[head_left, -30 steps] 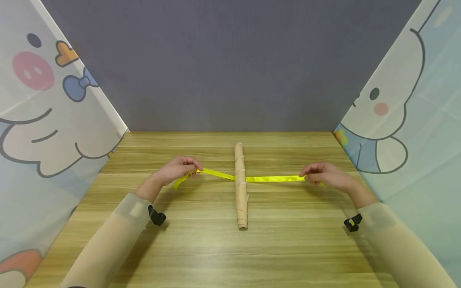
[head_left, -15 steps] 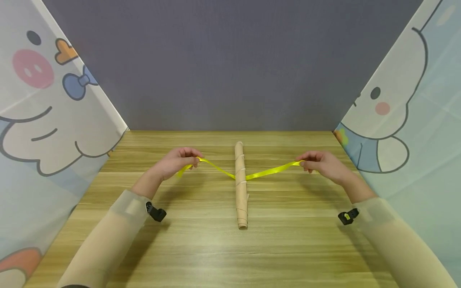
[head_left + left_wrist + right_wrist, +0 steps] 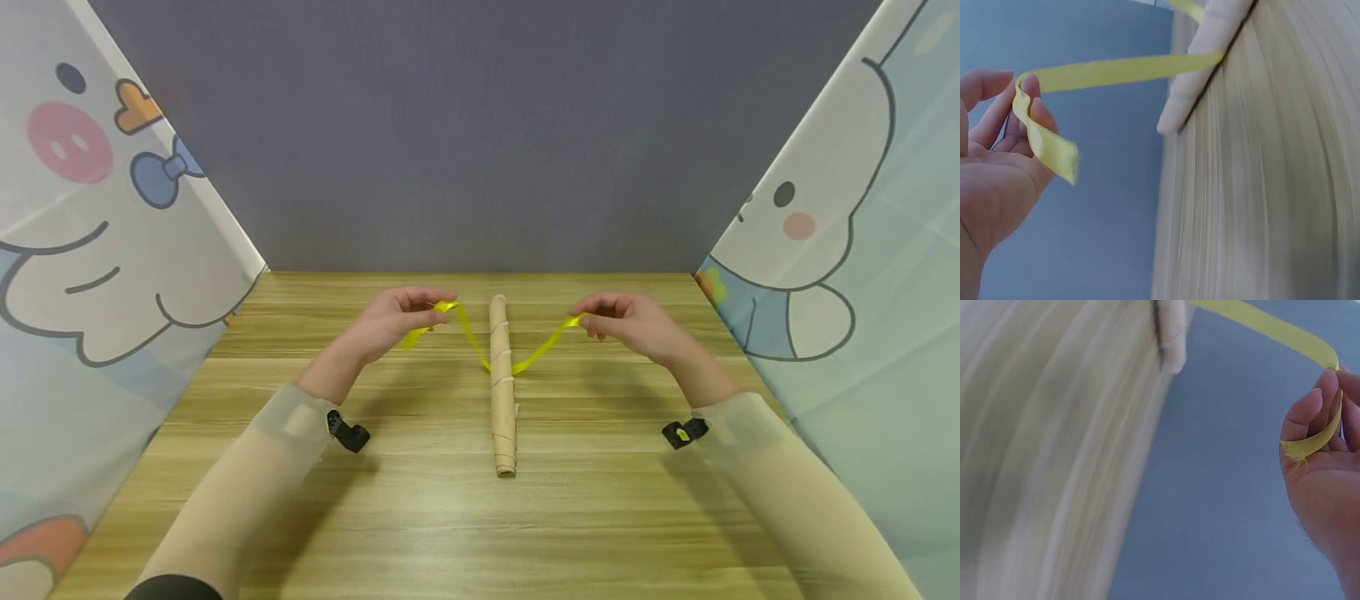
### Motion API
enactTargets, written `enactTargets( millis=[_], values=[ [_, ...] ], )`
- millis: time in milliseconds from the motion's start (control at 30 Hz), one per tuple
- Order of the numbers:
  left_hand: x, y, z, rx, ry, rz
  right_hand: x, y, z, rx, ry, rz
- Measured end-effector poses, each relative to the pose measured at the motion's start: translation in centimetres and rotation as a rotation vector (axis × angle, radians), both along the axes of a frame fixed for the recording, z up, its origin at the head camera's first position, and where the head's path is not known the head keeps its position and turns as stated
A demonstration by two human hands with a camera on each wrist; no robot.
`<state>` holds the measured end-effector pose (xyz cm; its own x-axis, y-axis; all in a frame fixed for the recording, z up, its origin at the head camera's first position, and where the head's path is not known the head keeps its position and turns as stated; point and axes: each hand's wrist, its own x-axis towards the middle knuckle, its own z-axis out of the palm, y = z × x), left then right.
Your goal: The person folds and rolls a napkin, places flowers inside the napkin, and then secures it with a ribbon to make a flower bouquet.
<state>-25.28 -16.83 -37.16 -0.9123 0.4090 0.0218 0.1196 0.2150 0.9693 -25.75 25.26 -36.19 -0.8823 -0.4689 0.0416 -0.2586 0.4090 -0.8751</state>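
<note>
A yellow ribbon passes under a rolled tube of tan paper lying lengthwise on the table. Both of its sides rise from the tube in a slack V. My left hand pinches the ribbon to the left of the tube, and a short tail dangles below the fingers. In the left wrist view that tail hangs twisted over the palm. My right hand pinches the other side between thumb and fingertips. A frayed ribbon end curls into the palm in the right wrist view. Both hands are raised above the table.
The wood-grain table ends at a grey back panel. Cartoon-printed cloth walls stand at both sides. A black wrist camera sits on the left cuff, and another camera on the right one.
Both hands have risen and moved inward toward the tube. The ribbon has gone from nearly flat and taut to a slack V. The paper tube has stayed in place.
</note>
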Motion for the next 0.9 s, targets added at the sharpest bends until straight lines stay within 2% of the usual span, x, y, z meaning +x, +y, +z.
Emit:
enactTargets(
  millis=[233,500,700,900],
  values=[
    [0.0,3.4,0.4,0.054,0.006,-0.063,-0.1,-3.0,0.6,-0.013,0.034,0.06],
    [-0.2,6.7,0.1,0.095,-0.025,-0.104,-0.2,-6.3,0.5,-0.078,0.011,0.156],
    [0.1,7.9,-0.3,0.04,0.002,-0.113,-0.4,-7.7,0.2,-0.092,0.017,0.18],
    [0.3,8.1,-0.7,0.037,0.044,-0.069,-0.4,-8.1,0.0,-0.098,0.005,0.145]
  ],
)
